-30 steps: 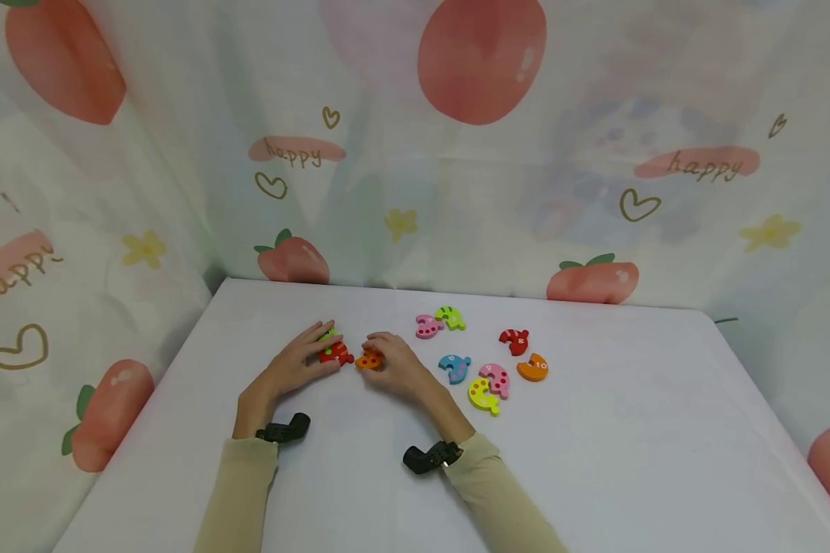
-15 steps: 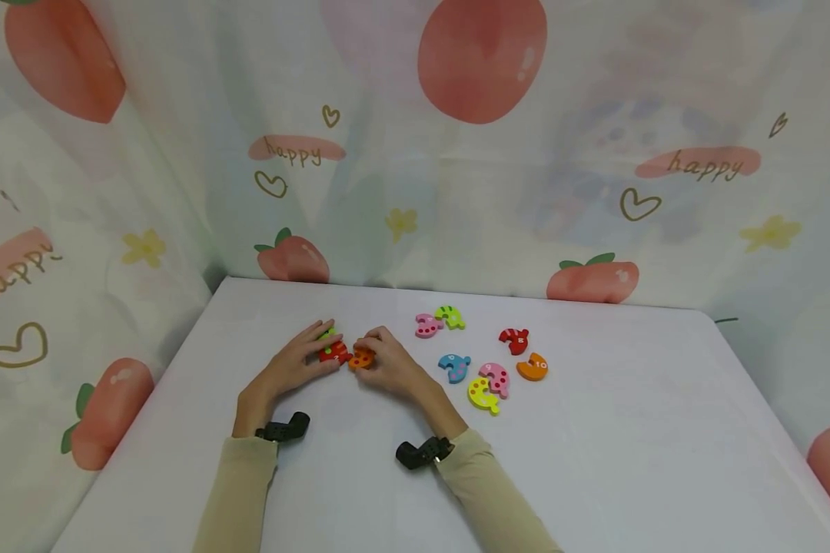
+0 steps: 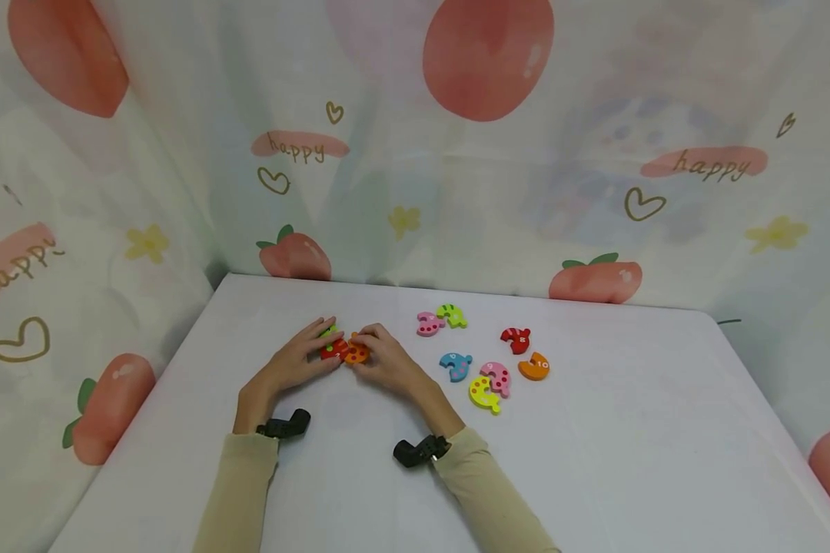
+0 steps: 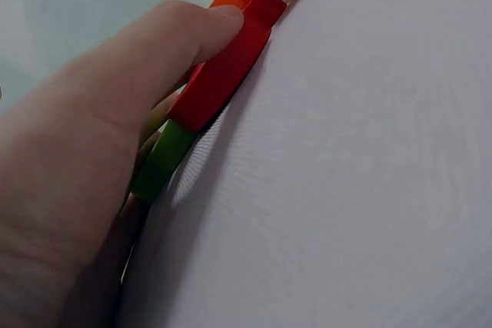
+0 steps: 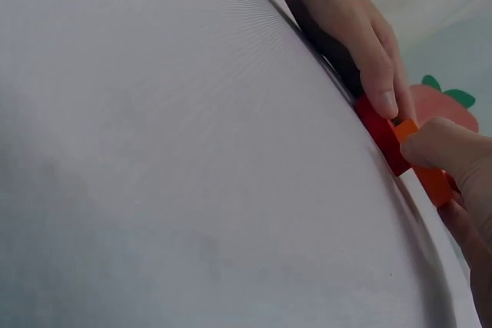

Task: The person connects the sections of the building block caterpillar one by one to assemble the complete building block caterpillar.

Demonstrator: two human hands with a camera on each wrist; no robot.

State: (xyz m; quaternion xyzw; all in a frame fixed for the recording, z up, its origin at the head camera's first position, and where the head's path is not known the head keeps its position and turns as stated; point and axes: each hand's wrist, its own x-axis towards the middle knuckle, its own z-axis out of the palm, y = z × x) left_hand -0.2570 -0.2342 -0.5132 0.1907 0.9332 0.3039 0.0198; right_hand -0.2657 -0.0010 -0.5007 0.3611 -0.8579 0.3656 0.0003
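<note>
**One left hand (image 3: pixel 293 367) and one right hand (image 3: pixel 396 367) side by side over a white counter (image 3: pixel 629 461)**

A patterned cloth (image 3: pixel 387 180) with peaches, hearts and the word "happy" fills the upper half of the head frame and runs down its left side. The counter spreads across the lower half. A left sleeve (image 3: pixel 238 491) and a right sleeve (image 3: pixel 491 491), both beige, rise from the bottom edge, and each wrist wears a black device.

Left of centre, the left hand's fingers are slightly parted and fairly straight, holding a red piece (image 4: pixel 223 82) with the thumb against its near edge. A green piece (image 4: pixel 163 160), partly hidden under that hand, touches the red one. The right hand's fingers are bent close together, pinching a spotted orange piece (image 3: pixel 357 352) that touches the red piece's right end.

Right of centre lie the loose pieces. A small pink piece (image 3: pixel 426 326) touches a lime piece (image 3: pixel 449 311) at the top of the group; a blue piece (image 3: pixel 462 362) sits below them. Lower down, a second pink piece (image 3: pixel 500 376) meets a yellow piece (image 3: pixel 477 390). Farthest right are a second red piece (image 3: pixel 519 342) and, below it, an orange piece marked 10 (image 3: pixel 534 369).
</note>
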